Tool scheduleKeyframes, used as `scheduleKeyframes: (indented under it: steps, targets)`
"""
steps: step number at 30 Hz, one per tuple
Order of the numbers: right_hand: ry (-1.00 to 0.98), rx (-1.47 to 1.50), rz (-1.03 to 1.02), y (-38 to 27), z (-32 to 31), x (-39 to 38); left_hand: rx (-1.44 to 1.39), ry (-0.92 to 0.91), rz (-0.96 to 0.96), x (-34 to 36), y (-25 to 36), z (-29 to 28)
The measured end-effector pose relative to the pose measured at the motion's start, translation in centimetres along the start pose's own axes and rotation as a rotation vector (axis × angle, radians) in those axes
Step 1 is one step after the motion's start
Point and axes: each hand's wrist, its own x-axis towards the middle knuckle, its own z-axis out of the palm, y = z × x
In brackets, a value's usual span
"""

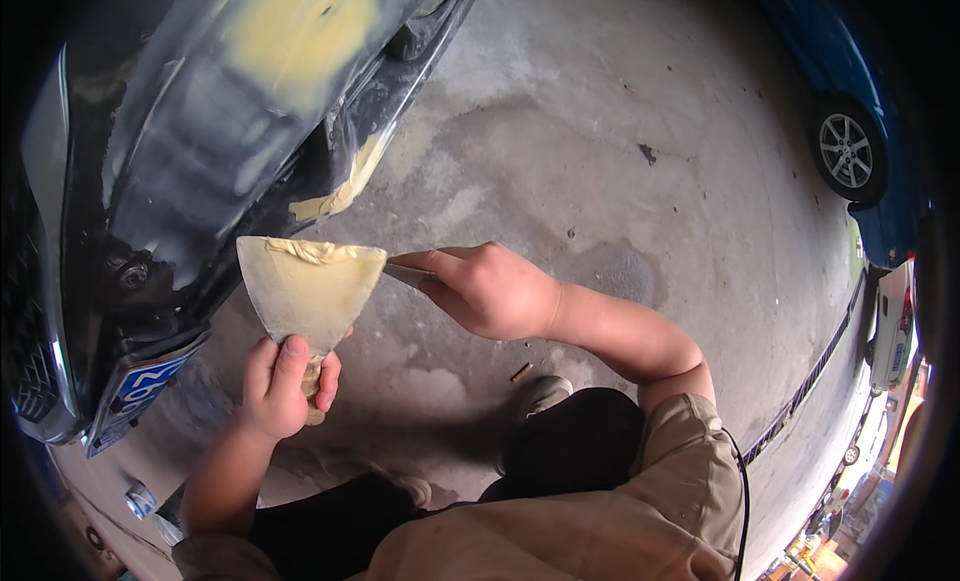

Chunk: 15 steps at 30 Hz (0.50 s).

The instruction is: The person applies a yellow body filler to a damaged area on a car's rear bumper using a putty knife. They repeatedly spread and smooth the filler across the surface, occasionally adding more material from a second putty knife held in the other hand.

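Concrete floor (560, 131), grey and stained, running beneath and to the right of the dark car.

Dark car (200, 171), one: bodywork scuffed to dull grey and black along the corner panel.

Blue car (835, 31), one: across the floor, well apart to the right of the dark car.

Filler patch (300, 41), pale yellow: on the upper panel of the dark car. Laid on broad and thin-edged; this portion looks largely covered.

Broad spatula (310, 296), flat, flared blade, upright: just beside the lower edge of the dark car, its face filmed with filler.

Right hand (500, 293), one: to the right of the dark car, fingers closed on a small tool.

Left hand (280, 386), one: below the corner panel of the dark car, gripping the broad spatula by its handle.

Filler streak (350, 186), pale yellow: along the lower edge of the dark car. Applied, but ragged and ridged; smoothing judged outstanding.

Thin blade (408, 275), grey: pinched in the right hand, below the dark car's filled edge; mostly hidden by fingers, so contact with the spatula's corner cannot be confirmed.

Filler ridge (315, 251), soft: along the spatula's top edge, nearest the dark car; stock not yet applied.
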Motion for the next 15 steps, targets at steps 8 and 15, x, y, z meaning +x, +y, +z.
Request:
scheduleKeyframes:
  steps: [8,15]
  targets:
    - [0.136,0.099,0.043,1.3,1.0,-0.1,0.016,0.122,0.045,0.3,-1.9,0.9]
    - [0.102,0.314,-0.100,2.1,1.0,-0.3,0.103,0.045,0.113,0.2,-2.2,1.0]
